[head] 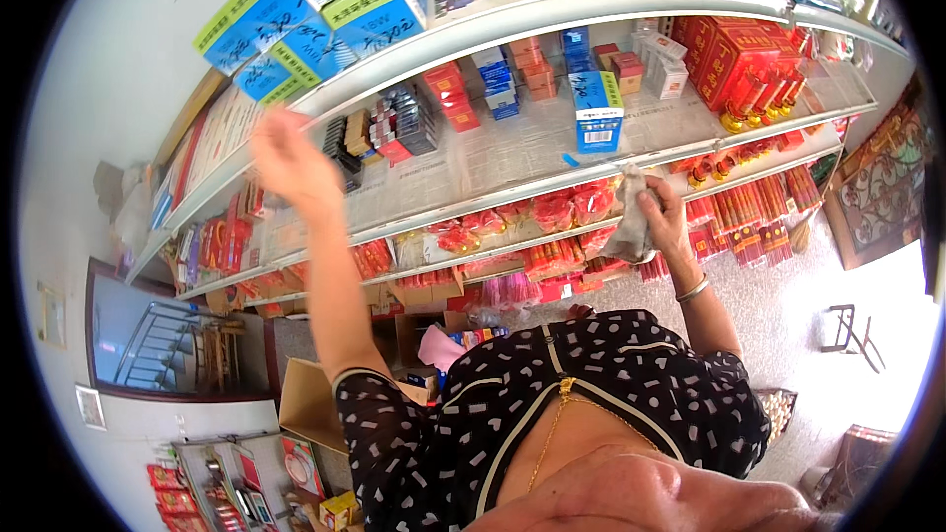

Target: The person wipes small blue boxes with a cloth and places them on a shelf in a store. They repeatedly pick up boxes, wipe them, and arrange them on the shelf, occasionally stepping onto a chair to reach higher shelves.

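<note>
At the left, my left hand (pixel 284 151) is raised by the front edge of the upper shelf, just below the stacked blue and green boxes (pixel 295 66). Its fingers are blurred, and whether they touch a box or are apart cannot be told. My right hand (pixel 665 214) grips a grey cloth (pixel 633 225) that hangs at the front edge of the middle shelf (pixel 510 181). A single blue and green box (pixel 597 114) stands upright on that shelf, left of and beyond the cloth. A small blue scrap (pixel 570 159) lies near the box.
Small dark cartons (pixel 414 122), red boxes (pixel 452 97) and large red boxes (pixel 735 59) stand on the middle shelf. Red packets (pixel 565 207) fill the lower shelves. An open cardboard box (pixel 314 403) sits on the floor at my left, and a stool (pixel 850 332) stands at the right.
</note>
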`<state>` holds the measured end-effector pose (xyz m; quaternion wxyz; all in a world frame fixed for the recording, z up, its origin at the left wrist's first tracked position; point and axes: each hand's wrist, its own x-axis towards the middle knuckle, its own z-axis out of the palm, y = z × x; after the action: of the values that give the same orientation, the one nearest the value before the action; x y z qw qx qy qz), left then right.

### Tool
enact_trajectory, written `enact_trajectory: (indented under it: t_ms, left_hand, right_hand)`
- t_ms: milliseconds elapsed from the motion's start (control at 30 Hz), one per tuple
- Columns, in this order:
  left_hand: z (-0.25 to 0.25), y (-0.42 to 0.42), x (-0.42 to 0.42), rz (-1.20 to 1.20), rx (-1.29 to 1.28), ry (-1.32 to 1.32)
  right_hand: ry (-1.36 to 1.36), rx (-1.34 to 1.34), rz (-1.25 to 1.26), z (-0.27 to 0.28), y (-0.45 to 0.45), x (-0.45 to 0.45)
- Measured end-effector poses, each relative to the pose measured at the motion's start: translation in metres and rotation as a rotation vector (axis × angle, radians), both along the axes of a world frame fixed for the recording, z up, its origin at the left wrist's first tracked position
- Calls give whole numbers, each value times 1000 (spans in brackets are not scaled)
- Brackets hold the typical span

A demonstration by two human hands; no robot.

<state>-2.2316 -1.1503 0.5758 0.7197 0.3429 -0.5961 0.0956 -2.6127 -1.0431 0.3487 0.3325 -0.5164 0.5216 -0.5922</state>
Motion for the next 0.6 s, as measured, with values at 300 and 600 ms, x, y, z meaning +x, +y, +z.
enact_trajectory:
  t_ms: [300,600]
  left_hand:
    - [-154,-74,-184,-474,683,-820]
    - [-166,-123,-229,-715,721,-864]
  right_hand:
    - [-20,47,-95,-13,11,-25]
    - [-7,-44,-179,15,-9,-74]
